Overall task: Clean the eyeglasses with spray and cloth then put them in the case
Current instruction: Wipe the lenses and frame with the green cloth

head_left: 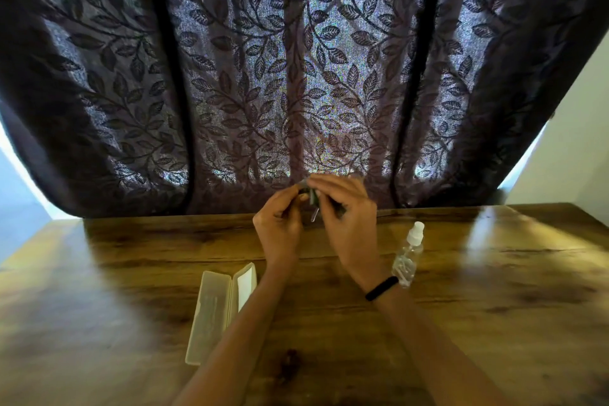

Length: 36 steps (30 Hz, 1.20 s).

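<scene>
Holding item 1: one glasses (313, 198), at 12 o'clock over the table's (494, 290) far edge, mostly hidden between two hands. Left hand (279, 224) and right hand (350, 217) both have fingers curled tight, pinching them. One case (214, 310), open, at 7 o'clock. One bottle (408, 255), at 4 o'clock; its print is unreadable. One wristband (381, 288), on the right wrist.
</scene>
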Each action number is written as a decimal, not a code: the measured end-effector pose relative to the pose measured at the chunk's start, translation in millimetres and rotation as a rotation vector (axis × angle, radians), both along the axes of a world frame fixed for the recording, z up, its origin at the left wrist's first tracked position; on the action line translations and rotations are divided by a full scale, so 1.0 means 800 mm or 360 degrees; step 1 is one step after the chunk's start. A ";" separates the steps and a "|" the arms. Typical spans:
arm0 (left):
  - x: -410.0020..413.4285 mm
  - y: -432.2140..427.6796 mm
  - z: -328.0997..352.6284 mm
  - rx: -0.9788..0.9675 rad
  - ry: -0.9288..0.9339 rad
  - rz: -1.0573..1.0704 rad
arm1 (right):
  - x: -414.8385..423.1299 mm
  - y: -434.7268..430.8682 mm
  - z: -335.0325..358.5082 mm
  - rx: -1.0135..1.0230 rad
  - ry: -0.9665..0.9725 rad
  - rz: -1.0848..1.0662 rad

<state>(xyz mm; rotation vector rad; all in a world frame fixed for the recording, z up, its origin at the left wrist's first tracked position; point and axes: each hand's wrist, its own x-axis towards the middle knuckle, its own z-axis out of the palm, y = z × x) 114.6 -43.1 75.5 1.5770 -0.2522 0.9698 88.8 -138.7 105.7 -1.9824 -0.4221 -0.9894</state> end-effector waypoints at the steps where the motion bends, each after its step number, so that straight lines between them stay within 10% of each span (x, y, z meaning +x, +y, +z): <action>1: -0.001 0.001 0.000 -0.0006 0.0006 -0.0004 | -0.004 0.005 -0.001 -0.0047 -0.0044 0.0030; 36: -0.006 0.001 0.005 0.0067 -0.0063 0.0003 | 0.004 -0.014 -0.002 -0.0090 -0.0046 -0.0089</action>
